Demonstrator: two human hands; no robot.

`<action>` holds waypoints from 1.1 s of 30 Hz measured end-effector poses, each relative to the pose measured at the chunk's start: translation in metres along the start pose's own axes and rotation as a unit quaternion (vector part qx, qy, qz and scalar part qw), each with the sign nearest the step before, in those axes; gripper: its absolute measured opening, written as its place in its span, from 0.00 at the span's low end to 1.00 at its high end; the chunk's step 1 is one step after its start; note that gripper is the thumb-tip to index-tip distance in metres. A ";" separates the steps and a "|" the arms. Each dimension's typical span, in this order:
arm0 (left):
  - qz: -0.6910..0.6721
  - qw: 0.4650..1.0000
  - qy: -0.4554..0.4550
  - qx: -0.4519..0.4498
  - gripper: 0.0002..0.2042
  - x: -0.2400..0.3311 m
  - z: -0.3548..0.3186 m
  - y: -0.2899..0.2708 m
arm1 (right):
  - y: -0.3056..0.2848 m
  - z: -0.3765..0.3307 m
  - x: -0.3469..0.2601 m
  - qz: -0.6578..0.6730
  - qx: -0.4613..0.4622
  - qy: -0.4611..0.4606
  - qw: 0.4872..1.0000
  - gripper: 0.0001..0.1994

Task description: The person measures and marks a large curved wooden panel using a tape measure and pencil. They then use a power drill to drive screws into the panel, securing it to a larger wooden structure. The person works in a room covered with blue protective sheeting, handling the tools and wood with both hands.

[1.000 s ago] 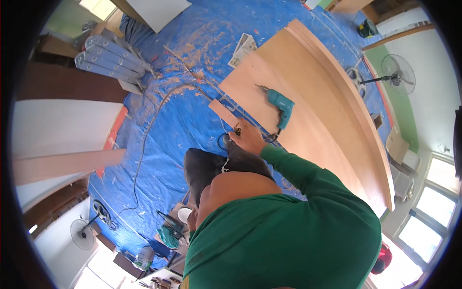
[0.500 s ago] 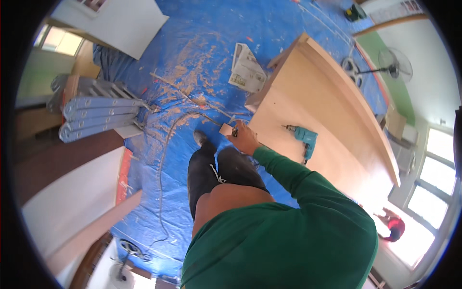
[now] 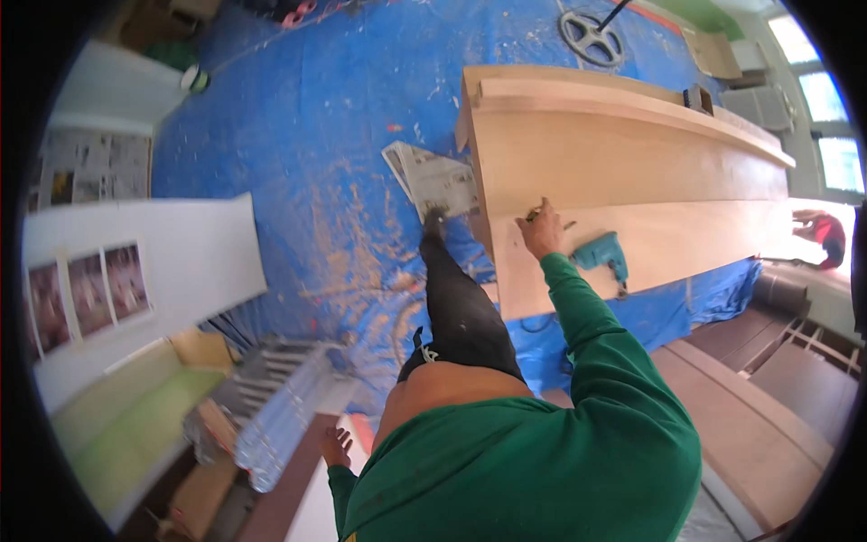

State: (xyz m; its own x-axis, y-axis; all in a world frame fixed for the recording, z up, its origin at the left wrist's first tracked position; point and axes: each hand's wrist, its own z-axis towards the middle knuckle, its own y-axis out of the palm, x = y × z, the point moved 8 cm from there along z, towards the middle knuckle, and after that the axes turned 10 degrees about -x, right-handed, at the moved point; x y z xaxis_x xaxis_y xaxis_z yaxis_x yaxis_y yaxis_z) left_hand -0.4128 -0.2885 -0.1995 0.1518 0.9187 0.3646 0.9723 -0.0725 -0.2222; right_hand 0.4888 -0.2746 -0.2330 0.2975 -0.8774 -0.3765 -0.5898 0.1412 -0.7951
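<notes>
Right hand [image 3: 543, 235]: grip closed on a small dark object [image 3: 533, 215], too small to identify, at the left end of the pale wooden unit [image 3: 632, 163]; surface contact cannot be determined. Teal drill [image 3: 598, 252] lies on the unit, just right of that hand. Left hand [image 3: 336, 446]: beside the torso, grip loosely open, empty.

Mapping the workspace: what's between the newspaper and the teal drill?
Head view: the end of the wooden unit, with the right hand over it, lies between newspaper and teal drill. Whether the hand touches wood is unclear.
</notes>
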 end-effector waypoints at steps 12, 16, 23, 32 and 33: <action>0.197 0.970 0.019 -0.140 0.18 0.316 0.109 0.190 | 0.018 0.069 0.012 -0.042 0.012 0.108 0.993 0.38; 0.622 0.720 0.206 -0.230 0.16 0.424 0.170 0.230 | 0.015 0.081 0.010 0.091 -0.005 0.134 0.987 0.40; 0.482 0.851 -0.094 -0.185 0.16 0.569 0.251 0.350 | -0.020 0.084 -0.014 0.346 0.235 0.361 0.834 0.43; 0.463 0.835 0.140 -0.263 0.20 0.800 0.243 0.548 | -0.038 0.160 -0.064 0.247 0.267 0.343 0.866 0.42; 0.489 0.819 0.140 -0.265 0.21 0.805 0.243 0.554 | -0.041 0.170 -0.068 0.293 0.295 0.334 0.846 0.42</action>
State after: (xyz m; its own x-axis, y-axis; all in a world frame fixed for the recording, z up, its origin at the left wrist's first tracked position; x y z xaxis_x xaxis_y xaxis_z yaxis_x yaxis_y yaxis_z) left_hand 0.2048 0.5052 -0.2488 0.8670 0.2007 0.4562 0.2908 -0.9471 -0.1359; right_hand 0.6201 -0.1433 -0.2557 -0.5230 -0.6126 -0.5926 0.0462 0.6739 -0.7374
